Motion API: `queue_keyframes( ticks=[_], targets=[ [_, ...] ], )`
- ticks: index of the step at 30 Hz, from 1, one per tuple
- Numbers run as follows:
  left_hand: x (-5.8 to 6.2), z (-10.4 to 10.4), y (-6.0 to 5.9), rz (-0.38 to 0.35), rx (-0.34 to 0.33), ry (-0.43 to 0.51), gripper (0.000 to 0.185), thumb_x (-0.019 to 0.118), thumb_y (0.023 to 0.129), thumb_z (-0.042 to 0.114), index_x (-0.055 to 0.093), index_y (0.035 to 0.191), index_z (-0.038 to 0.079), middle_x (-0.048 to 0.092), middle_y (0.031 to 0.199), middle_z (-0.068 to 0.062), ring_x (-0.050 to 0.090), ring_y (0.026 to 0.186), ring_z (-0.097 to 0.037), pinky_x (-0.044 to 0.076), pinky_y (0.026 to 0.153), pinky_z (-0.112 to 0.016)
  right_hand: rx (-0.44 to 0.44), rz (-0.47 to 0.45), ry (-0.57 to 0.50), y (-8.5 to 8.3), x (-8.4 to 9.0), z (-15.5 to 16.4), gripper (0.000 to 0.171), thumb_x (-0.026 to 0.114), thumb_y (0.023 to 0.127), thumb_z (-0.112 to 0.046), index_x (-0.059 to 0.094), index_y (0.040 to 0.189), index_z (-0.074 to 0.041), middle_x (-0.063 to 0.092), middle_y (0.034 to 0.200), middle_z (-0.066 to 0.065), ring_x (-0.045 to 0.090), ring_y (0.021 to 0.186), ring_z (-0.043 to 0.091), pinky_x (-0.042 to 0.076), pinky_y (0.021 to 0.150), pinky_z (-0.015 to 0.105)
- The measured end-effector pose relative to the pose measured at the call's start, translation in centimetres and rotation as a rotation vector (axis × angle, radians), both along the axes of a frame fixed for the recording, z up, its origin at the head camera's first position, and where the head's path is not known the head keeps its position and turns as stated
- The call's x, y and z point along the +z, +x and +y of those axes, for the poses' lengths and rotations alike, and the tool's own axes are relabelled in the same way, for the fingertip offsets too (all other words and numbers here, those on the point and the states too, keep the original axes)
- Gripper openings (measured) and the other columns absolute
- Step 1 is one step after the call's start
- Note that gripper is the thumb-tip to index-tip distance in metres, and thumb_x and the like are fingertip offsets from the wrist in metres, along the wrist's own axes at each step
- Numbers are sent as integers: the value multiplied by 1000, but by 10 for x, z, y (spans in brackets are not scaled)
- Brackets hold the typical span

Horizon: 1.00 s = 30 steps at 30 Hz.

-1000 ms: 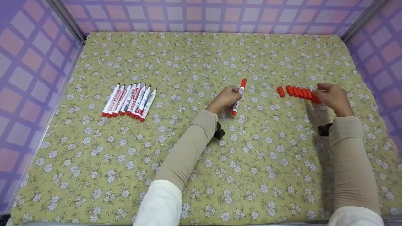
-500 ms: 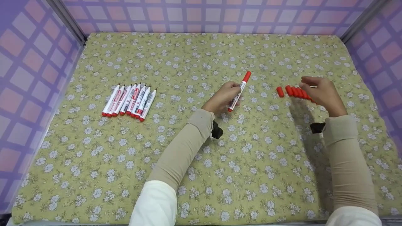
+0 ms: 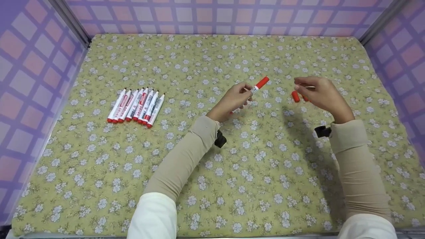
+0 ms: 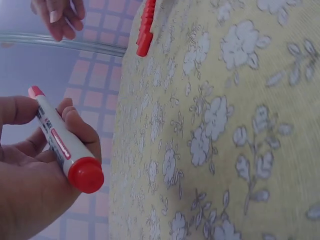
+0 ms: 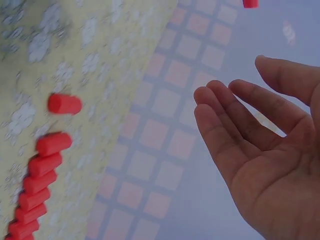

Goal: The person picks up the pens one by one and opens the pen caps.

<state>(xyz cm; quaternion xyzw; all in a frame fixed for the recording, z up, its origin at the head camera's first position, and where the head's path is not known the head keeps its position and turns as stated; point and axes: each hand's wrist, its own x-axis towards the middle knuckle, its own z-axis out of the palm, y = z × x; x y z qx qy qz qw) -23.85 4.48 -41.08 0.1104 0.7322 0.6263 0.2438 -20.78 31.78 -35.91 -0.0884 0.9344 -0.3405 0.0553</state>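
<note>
My left hand (image 3: 234, 99) grips a white marker (image 4: 62, 137) around its barrel, above the table. The marker's red cap (image 3: 262, 82) points up and to the right in the head view, its red end plug (image 4: 86, 175) faces the left wrist camera. To the right, my right hand (image 5: 270, 135) hovers with fingers loosely bent and nothing between them. Just beyond its fingertips in the head view lies a single red cap (image 3: 295, 96). A row of several red caps (image 5: 40, 182) rests on the cloth, mostly hidden behind the right hand in the head view.
At the left several uncapped white markers (image 3: 136, 105) lie side by side, dark tips pointing away and red ends nearer. A yellow-green floral cloth (image 3: 212, 166) covers the table. Checked panels (image 3: 215, 16) wall in the back and both sides.
My left hand has lifted the marker and tilted its capped end further right. My right hand has left the far end of the cap row and moved left toward the marker.
</note>
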Motion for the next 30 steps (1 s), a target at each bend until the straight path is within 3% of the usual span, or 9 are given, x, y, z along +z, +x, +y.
queue_keyframes(
  ticks=[5, 8, 11, 14, 20, 22, 26, 30],
  targets=[
    [0, -7, 8, 216, -47, -52, 23, 50, 100, 26, 59, 118, 14, 57, 95, -9, 44, 69, -14, 37, 60, -27, 69, 37, -16, 0, 5, -16, 46, 53, 99, -30, 53, 137, -5, 54, 137, 18, 57, 121, 33, 46, 99, 44],
    [2, -9, 11, 327, -81, -126, 26, 52, 99, 33, 62, 120, 19, 58, 95, -4, 46, 73, -16, 38, 62, -26, 99, 33, -23, 1, 7, -26, 45, 53, 99, -29, 53, 137, -5, 55, 137, 17, 59, 118, 32, 52, 91, 34],
    [5, -10, 13, 388, -111, -202, 30, 53, 98, 36, 63, 123, 22, 62, 103, 0, 50, 79, -16, 40, 66, -28, 153, 34, -29, 1, 9, -35, 45, 53, 99, -28, 53, 137, -4, 54, 137, 19, 58, 118, 31, 52, 91, 34],
    [9, -12, 15, 440, -138, -274, 31, 53, 98, 37, 63, 124, 24, 64, 113, 3, 54, 87, -12, 42, 73, -29, 211, 41, -13, 1, 11, -44, 45, 54, 99, -27, 53, 137, -2, 55, 136, 19, 57, 119, 31, 47, 97, 45],
    [18, -15, 21, 534, -191, -417, 31, 50, 100, 35, 64, 123, 20, 64, 109, 1, 55, 79, -14, 45, 71, -30, 300, 24, 39, 3, 13, -58, 41, 54, 99, -21, 54, 135, -2, 58, 132, 19, 60, 115, 31, 48, 96, 47],
    [20, -17, 23, 587, -208, -472, 31, 49, 100, 35, 64, 123, 20, 64, 111, 1, 58, 86, -13, 48, 77, -30, 329, 20, 61, 4, 13, -63, 39, 54, 99, -19, 55, 134, -1, 59, 130, 20, 60, 114, 32, 48, 96, 48],
    [23, -20, 27, 703, -238, -562, 31, 49, 100, 34, 64, 123, 19, 63, 118, 1, 59, 105, -12, 49, 91, -31, 397, 56, 123, 7, 12, -74, 36, 56, 98, -15, 59, 129, 1, 63, 124, 21, 64, 107, 32, 52, 89, 48],
    [26, -25, 30, 794, -255, -606, 31, 49, 101, 32, 63, 122, 16, 62, 116, -1, 58, 104, -15, 49, 89, -30, 460, 115, 183, 10, 11, -84, 33, 59, 96, -16, 63, 124, 2, 68, 114, 19, 69, 93, 27, 56, 79, 43]
  ],
)
